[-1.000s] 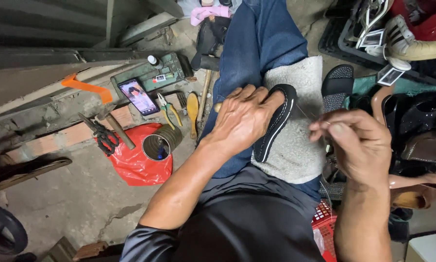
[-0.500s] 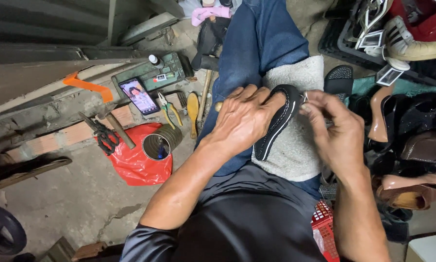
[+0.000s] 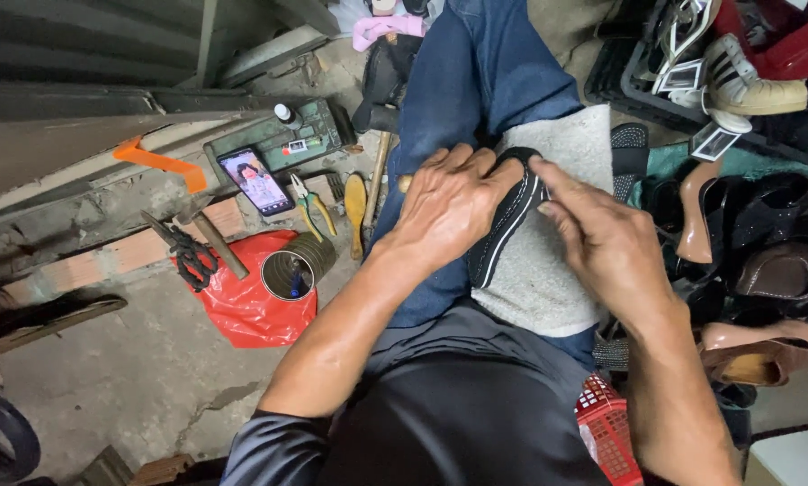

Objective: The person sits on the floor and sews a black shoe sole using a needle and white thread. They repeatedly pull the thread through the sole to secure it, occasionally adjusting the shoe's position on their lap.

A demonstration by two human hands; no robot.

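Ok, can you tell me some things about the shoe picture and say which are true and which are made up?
1. The left hand rests on the black shoe. True.
2. The shoe lies on the floor. False: it lies on a grey cloth over the lap.
3. The phone screen is lit. True.
4. The can sits on a blue bag. False: the bag is red.
5. The right hand holds pliers. False: the pliers lie on the floor.

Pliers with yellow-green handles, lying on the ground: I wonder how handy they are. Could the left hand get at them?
Probably yes: the pliers lie uncovered beside the left hand, though it now holds the black shoe.
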